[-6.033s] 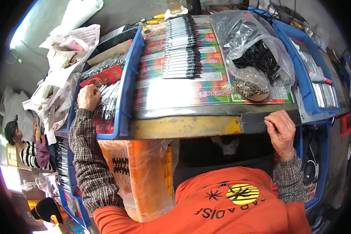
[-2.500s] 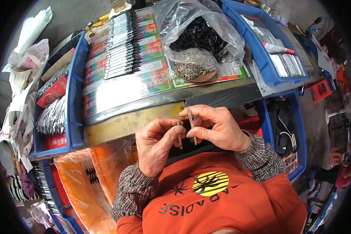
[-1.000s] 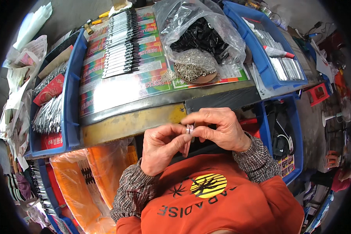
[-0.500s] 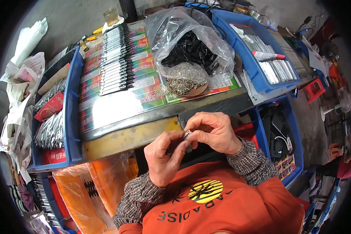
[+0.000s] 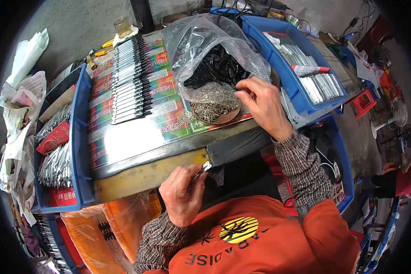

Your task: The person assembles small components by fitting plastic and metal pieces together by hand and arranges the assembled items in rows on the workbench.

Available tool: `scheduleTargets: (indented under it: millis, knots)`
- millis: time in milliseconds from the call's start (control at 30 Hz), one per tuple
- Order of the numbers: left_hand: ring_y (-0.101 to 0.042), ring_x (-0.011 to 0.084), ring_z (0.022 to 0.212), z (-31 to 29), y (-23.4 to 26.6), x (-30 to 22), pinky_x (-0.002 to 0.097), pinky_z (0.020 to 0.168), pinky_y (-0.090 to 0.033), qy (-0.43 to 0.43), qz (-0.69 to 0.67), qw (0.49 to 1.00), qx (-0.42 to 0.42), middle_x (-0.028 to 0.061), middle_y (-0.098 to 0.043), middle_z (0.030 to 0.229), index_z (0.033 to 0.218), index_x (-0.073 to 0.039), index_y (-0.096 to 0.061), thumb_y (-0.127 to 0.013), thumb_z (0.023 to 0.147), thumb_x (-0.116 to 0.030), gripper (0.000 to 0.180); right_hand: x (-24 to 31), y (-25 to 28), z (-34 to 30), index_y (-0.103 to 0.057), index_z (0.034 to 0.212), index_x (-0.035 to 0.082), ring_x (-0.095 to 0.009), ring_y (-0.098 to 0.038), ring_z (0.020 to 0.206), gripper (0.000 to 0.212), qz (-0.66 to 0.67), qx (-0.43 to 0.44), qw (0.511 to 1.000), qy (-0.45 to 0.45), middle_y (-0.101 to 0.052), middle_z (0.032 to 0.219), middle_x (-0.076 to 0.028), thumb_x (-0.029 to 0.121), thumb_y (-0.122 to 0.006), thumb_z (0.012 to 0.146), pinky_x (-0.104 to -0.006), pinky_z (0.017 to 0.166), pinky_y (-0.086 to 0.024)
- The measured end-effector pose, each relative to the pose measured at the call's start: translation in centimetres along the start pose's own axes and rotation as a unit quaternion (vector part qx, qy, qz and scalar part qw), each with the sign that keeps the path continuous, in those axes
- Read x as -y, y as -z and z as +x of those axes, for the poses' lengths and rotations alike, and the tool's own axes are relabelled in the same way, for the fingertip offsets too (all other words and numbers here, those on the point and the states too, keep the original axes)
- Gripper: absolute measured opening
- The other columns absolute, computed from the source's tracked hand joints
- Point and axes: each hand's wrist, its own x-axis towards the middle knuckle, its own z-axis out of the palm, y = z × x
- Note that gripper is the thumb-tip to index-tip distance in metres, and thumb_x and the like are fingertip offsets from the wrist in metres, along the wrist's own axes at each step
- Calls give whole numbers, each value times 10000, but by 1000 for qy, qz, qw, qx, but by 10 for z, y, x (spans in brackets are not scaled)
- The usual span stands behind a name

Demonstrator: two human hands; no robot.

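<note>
In front of my body, my left hand (image 5: pixel 182 194) is closed around a slim metal strip (image 5: pixel 206 166). The strip's bright tip, which seems to have small holes, sticks out past the thumb and forefinger; the rest lies hidden in the hand. My right hand (image 5: pixel 266 104) reaches over the table to the right edge of a clear plastic bag (image 5: pixel 187 34). Its thumb and fingers are bent close together at the bag's mouth, and what they grip, if anything, is hidden. Black plastic parts (image 5: pixel 217 66) fill the bag. Beside it, small brassy metal pieces (image 5: pixel 214 109) lie heaped on a round dish.
Two neat rows of metal strips with black ends (image 5: pixel 129 86) lie on the colourful table covering. Blue bins of metal strips stand at the left (image 5: pixel 84 137) and back right (image 5: pixel 278 68). Another blue bin (image 5: pixel 340 150) sits lower right. Orange plastic-wrapped containers (image 5: pixel 84 233) are below the table edge.
My right hand has left the strip and moved up and right to the bag's edge. My left hand keeps hold of the strip and has shifted slightly left and down.
</note>
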Motion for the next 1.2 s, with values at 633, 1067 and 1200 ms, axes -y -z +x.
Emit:
scheduleTargets:
  millis: [633,1067,1200]
  knots:
    - [-566,255,596,2,7,10,332,535,-445,3,3,1000,-12,103,-586,721,883,-24,-634,-701,737,39,173,-27,-33,47,-614,816,-7,-365,-653,718,217,-280,-5,960,-3,-648,823,-182,181,-717,783,-440,623,-516]
    - [-521,172,565,-2,11,5,270,537,-409,7,13,1000,-12,91,-569,693,889,2,-646,-706,744,49,163,-19,-23,31,-603,896,1,-214,-620,657,180,-89,-55,994,-11,-640,769,-117,112,-692,786,-328,602,-475]
    - [-561,234,573,-2,12,4,320,527,-442,14,17,1000,-13,98,-571,695,878,-34,-642,-709,739,24,165,24,-8,7,-577,945,9,-232,-647,628,193,32,-14,999,-2,-657,777,-133,95,-678,805,-319,577,-504]
